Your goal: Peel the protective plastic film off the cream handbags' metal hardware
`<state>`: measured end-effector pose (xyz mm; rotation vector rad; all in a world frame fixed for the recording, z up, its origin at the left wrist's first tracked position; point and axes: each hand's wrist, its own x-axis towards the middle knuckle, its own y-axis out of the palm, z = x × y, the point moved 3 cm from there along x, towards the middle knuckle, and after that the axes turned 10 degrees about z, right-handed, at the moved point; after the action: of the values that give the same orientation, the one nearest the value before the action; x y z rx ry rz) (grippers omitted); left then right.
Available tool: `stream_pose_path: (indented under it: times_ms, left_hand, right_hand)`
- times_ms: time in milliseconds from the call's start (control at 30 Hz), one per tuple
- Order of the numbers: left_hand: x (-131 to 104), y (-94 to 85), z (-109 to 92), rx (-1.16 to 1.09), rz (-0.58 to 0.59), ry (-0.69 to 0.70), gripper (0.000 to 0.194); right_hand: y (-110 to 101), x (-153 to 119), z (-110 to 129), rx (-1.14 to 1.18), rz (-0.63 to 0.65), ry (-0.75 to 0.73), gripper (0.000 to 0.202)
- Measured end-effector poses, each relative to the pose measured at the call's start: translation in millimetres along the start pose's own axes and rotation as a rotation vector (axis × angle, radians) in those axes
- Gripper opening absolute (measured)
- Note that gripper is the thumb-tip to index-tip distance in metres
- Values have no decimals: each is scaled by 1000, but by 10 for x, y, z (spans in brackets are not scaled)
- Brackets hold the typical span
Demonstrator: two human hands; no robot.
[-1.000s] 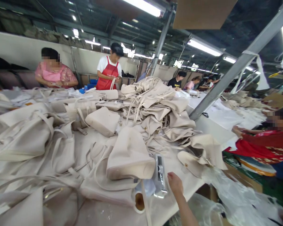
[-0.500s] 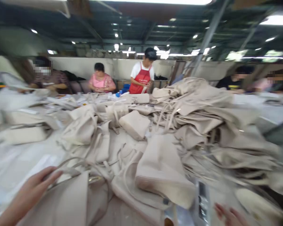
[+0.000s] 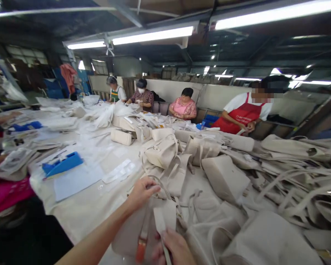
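Observation:
A beige handbag (image 3: 129,228) lies at the table's near edge in front of me. At its top, my left hand (image 3: 142,192) is closed around the base of the looped handle (image 3: 163,187). Lower down, my right hand (image 3: 176,247) pinches a pale flat strap (image 3: 159,219) that hangs over the bag's front; part of this hand is blurred. Left of those fingers, a narrow strap carries a buckle and an orange tab (image 3: 140,251). Further beige bags (image 3: 223,175) lie close by on the right.
Heaped bags and loose handles (image 3: 295,184) cover the right side. On the left are a blue tray (image 3: 63,164), a white sheet (image 3: 77,184) and clear plastic packets (image 3: 120,171). A co-worker in a red apron (image 3: 244,114) and several others stand or sit around the table.
My view has swung to the left. My right hand has come from the lower right to the bag and now holds a strap. My left hand stays at the bag's top.

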<state>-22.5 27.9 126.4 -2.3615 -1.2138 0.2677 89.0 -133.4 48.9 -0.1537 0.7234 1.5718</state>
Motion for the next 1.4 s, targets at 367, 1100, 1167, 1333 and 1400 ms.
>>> stream_pose_path:
  times_ms: [367,1100,1167,1333,1400]
  left_hand:
    - [51,-62,116,-140,23,-137,17]
    - [-1027,305,342,-838,-46,-311,26]
    - [-1042,290,316,-787,22,-357,20]
    - [-1046,270,315,-706,169,-408,12]
    - [-1022,272,349,-687,202,-425,14]
  right_hand:
    - [467,648,460,171,-91,-318,55]
    - [208,336,141,-84,103,-173,46]
    - [202,359,128,-69,36,-216,47]
    - [237,412,95,-60,1,-314,42]
    - [271,422,93,-52,11,-335,41]
